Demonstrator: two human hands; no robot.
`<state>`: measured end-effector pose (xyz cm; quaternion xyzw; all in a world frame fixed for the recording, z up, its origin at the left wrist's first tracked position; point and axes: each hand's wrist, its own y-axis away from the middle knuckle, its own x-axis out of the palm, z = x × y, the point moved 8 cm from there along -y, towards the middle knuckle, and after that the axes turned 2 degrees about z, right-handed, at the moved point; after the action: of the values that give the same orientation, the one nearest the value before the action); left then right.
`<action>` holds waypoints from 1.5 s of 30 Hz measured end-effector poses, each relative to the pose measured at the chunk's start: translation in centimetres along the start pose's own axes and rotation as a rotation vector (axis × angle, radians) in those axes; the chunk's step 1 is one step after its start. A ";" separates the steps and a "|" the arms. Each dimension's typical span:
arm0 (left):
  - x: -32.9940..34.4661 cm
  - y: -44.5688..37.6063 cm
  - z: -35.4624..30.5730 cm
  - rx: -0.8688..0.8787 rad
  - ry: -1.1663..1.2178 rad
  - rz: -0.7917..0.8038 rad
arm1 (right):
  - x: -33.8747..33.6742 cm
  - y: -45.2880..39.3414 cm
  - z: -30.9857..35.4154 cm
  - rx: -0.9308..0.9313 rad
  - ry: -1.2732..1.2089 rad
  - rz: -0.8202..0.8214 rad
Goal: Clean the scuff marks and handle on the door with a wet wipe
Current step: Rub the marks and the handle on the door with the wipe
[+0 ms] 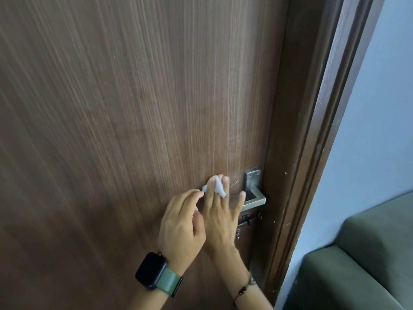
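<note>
A brown wood-grain door [134,108] fills most of the view. Its grey metal lever handle [253,193] sits on a back plate near the right edge. A small white wet wipe [215,186] is wrapped over the fingertips of my right hand [221,218], which presses it flat against the door just left of the handle. My left hand [181,227], with a dark watch on a green strap, lies beside the right hand and pinches the wipe's left corner. Thin pale scuff lines [234,184] show between the wipe and the handle.
A small latch and keyhole [247,220] sit under the handle. The dark door frame [312,130], chipped in places, runs down the right side. Beyond it are a pale blue wall [380,108] and a green sofa [368,253] at the lower right.
</note>
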<state>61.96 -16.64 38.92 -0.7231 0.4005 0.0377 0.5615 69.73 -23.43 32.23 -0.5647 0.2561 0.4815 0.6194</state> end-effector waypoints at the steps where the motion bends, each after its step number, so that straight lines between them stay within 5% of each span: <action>1: 0.0 0.0 0.0 0.009 -0.001 0.005 | -0.5 -0.8 -1.4 0.046 -0.008 -0.025; 6: 0.2 0.2 0.3 0.002 -0.004 0.028 | -2.2 -3.1 -4.0 0.214 -0.083 -0.060; 11: 0.8 0.3 -0.1 0.004 0.000 0.047 | 0.3 0.6 -0.1 0.031 0.045 0.028; 19: 0.8 0.8 0.0 0.000 0.005 0.067 | 0.7 -0.8 -1.8 0.149 -0.138 -0.008; 26: 0.8 1.1 1.2 -0.033 -0.001 0.080 | -0.8 -0.9 -1.9 0.304 -0.149 -0.285; 33: 0.8 0.6 1.4 -0.007 -0.001 0.081 | -2.3 -0.7 -2.3 0.290 -0.210 -0.395; 36: 1.2 0.4 1.1 -0.003 0.012 0.077 | -1.4 0.9 0.0 0.093 -0.204 -0.358; 38: 1.4 0.3 0.8 0.003 0.019 0.075 | 0.3 1.8 1.0 -0.004 -0.123 -0.195; 45: 1.6 0.3 0.6 0.028 0.026 0.081 | -1.6 -1.3 -4.1 0.217 -0.159 -0.249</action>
<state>63.13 -17.03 37.67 -0.6989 0.4373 0.0454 0.5641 71.18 -27.68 33.30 -0.4819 0.1849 0.4138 0.7499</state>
